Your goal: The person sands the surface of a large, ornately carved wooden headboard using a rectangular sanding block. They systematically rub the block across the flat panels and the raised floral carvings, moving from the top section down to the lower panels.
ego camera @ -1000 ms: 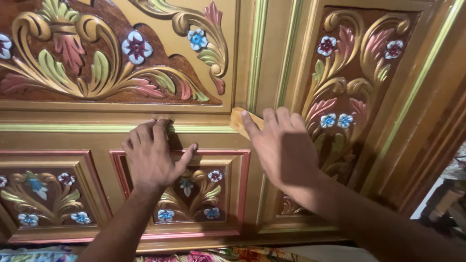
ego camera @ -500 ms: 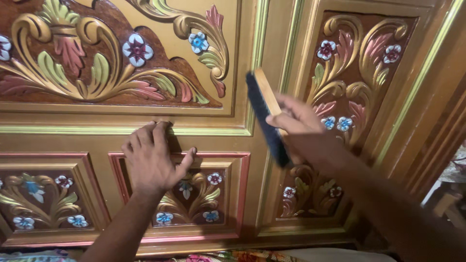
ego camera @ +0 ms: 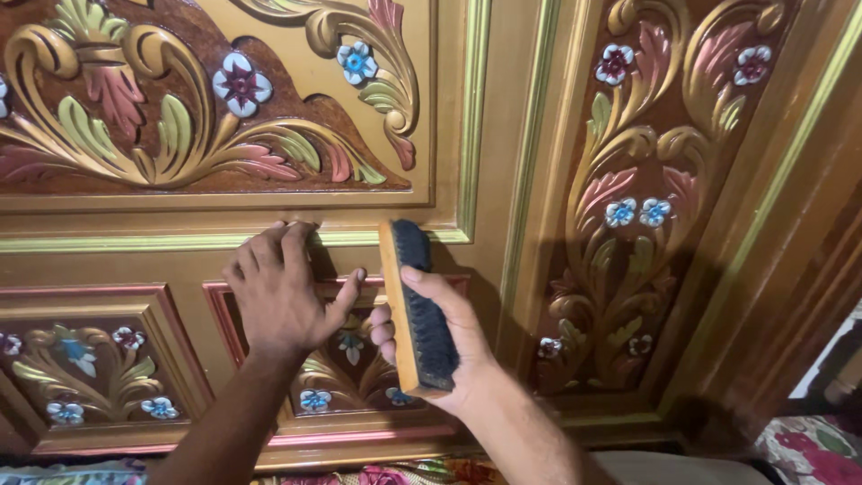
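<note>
My right hand [ego camera: 453, 346] grips a wooden-backed brush [ego camera: 415, 305] with dark bristles, held upright with the bristles facing right, in front of the small lower carved panel [ego camera: 337, 359]. My left hand [ego camera: 283, 292] rests flat with spread fingers on the carved wooden board [ego camera: 485, 180], fingertips on the gold-green moulding [ego camera: 135, 241] beneath the large upper panel. The two hands are close together, the left thumb nearly touching the right fingers.
The board is golden-brown wood with painted scrolls, leaves and blue, white and red flowers. A tall carved panel [ego camera: 646, 207] stands to the right, another small panel [ego camera: 81, 368] at lower left. Floral fabric [ego camera: 808, 449] shows at bottom right.
My right hand has pulled the brush off the tall right panel and moved it left and down, beside my left hand. The left hand has stayed in place.
</note>
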